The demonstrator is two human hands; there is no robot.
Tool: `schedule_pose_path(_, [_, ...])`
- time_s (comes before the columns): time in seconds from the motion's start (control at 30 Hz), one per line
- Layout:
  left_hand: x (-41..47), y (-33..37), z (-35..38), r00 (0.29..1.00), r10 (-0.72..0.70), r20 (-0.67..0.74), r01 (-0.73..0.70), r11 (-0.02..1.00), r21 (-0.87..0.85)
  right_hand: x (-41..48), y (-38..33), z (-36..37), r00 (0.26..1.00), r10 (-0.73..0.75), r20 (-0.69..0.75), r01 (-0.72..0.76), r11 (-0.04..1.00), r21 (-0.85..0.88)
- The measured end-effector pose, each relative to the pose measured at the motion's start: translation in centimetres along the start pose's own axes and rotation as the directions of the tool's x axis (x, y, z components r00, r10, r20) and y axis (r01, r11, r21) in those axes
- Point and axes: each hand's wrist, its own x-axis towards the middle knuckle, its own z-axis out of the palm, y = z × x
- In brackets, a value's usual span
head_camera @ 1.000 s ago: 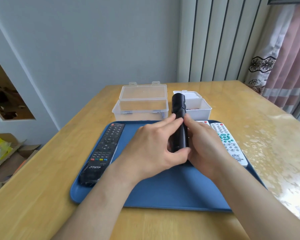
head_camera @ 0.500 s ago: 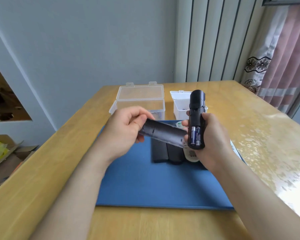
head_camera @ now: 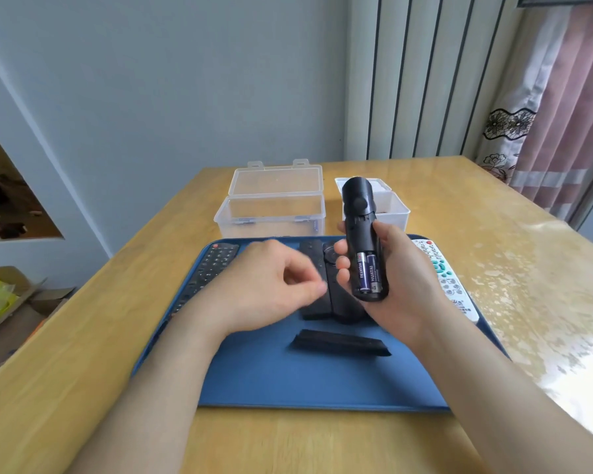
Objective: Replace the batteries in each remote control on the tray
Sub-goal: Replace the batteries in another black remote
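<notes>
My right hand (head_camera: 396,285) grips a black remote (head_camera: 362,234) upright above the blue tray (head_camera: 288,381), its back toward me. The open battery bay shows two purple batteries (head_camera: 367,271). The black battery cover (head_camera: 339,343) lies loose on the tray below it. My left hand (head_camera: 271,285) hovers just left of the remote, fingers loosely curled, holding nothing. On the tray lie a long black remote (head_camera: 208,271) at the left, two black remotes (head_camera: 317,304) in the middle, partly hidden by my hands, and a white remote (head_camera: 451,282) at the right.
Behind the tray on the wooden table (head_camera: 493,234) stand an open clear plastic box (head_camera: 271,210) and a smaller open white box (head_camera: 391,210). Cardboard boxes (head_camera: 0,302) sit on the floor at the left. A curtain hangs at the right.
My left hand pulled the battery cover off the remote, laid it on the tray and came back toward the remote with nothing in it. My right hand stayed gripping the remote.
</notes>
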Motion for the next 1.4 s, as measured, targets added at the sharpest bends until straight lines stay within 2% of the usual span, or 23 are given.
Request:
schedule_pose_path(0.07, [0.2,0.6,0.8,0.967,0.103,-0.232,-0.132,0.985,-0.111,0.0,0.2,0.2,0.998,0.043,0.044,-0.045,0.998,0.039])
schedule_pose_path(0.1, [0.3,0.9,1.1,0.939,0.161,-0.305,-0.208,0.97,-0.128,0.0,0.4,0.4,0.996,0.057,0.062,-0.06,0.997,0.053])
schedule_pose_path(0.17, [0.4,1.2,1.7,0.887,0.286,-0.363,-0.327,0.943,-0.057,0.1,0.7,0.5,0.992,0.081,0.094,-0.088,0.993,0.079])
schedule_pose_path(0.3, [0.3,1.3,2.2,0.869,0.389,-0.307,-0.379,0.921,0.093,0.2,0.9,0.6,0.988,0.087,0.125,-0.097,0.993,0.072])
schedule_pose_path(0.63, [0.2,1.1,2.0,0.882,0.414,-0.225,-0.368,0.904,0.218,0.2,1.2,0.5,0.995,0.04,0.096,-0.046,0.997,0.058])
schedule_pose_path(0.87, [0.2,1.1,2.2,0.881,0.403,-0.248,-0.358,0.911,0.206,0.0,1.1,0.5,0.998,0.017,0.067,-0.019,0.999,0.04])
schedule_pose_path(1.17, [0.1,1.3,2.3,0.91,0.318,-0.265,-0.313,0.948,0.062,-0.6,0.7,1.0,0.998,0.006,0.065,-0.01,0.999,0.053])
schedule_pose_path(1.4, [0.0,1.5,2.3,0.911,0.318,-0.261,-0.303,0.948,0.097,-0.6,0.6,1.0,0.999,0.03,0.043,-0.033,0.997,0.071])
